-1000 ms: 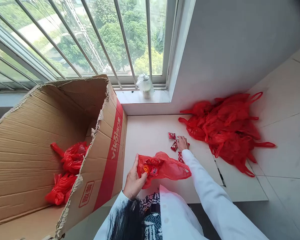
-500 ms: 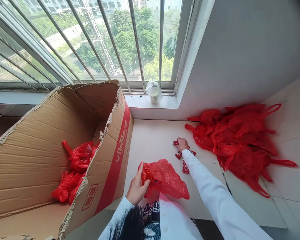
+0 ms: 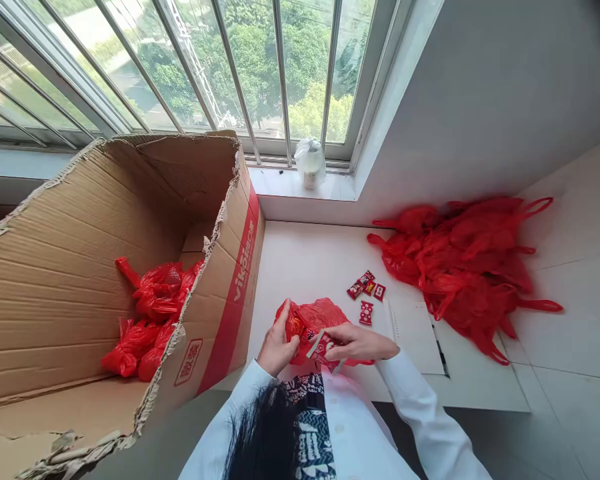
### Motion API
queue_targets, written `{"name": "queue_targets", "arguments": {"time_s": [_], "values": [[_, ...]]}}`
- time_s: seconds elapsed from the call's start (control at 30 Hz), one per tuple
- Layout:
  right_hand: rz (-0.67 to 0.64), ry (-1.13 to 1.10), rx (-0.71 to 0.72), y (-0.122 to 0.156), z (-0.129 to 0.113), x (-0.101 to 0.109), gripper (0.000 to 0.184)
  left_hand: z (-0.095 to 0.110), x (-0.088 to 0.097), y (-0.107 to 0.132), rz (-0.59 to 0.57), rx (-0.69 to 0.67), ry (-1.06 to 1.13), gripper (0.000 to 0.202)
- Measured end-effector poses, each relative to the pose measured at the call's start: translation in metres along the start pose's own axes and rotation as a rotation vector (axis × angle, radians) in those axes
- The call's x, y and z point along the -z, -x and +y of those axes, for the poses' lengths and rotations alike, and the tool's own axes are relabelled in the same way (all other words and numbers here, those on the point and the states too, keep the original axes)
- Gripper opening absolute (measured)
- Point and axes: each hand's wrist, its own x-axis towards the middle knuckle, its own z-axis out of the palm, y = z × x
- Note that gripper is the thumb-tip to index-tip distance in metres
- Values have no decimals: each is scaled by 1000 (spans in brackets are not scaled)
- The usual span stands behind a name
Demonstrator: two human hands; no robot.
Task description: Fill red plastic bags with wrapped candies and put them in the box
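- My right hand [image 3: 357,343] has come back from the loose sweets [image 3: 366,291] and now meets the bag [image 3: 314,320] just in front of me.
- Its fingers are closed on a small red-and-white packet [image 3: 323,347], pinched at the bag's mouth.
- My left hand [image 3: 276,347] grips the bag's left edge, fingers curled shut on the plastic.
- The bag is thin, crinkled, glossy red, bunched between both hands on the white table [image 3: 305,260].
- Beyond the right fingertips lie four sweets; further right, a heap of bags [image 3: 465,267].
- Left of the left fingers stands a box [image 3: 80,267].
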Motion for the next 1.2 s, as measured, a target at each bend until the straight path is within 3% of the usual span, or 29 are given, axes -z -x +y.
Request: {"name": "queue_targets", "arguments": {"time_s": [0.07, 0.13, 0.2, 0.33, 0.47, 0.67, 1.2], "values": [[161, 347, -218, -23, 11, -18, 10, -2, 3, 4, -48, 10, 10, 84], [380, 572, -430, -41, 26, -23, 12, -7, 7, 9, -73, 2, -15, 85], [519, 642, -539, -49, 36, -17, 18, -12, 9, 14, -83, -5, -53, 85], [626, 669, -634, -41, 39, 6, 25, -21, 9, 23, -77, -24, -49, 85], [676, 677, -703, -31, 36, 15, 24, -21, 4, 26, -74, -48, -55, 85], [701, 667, -777, -23, 39, 5, 23, -18, 1, 26, -51, -63, -45, 85], [692, 539, -639, -21, 38, -3, 19, -22, -3, 28, -9, -105, -43, 83]]}}
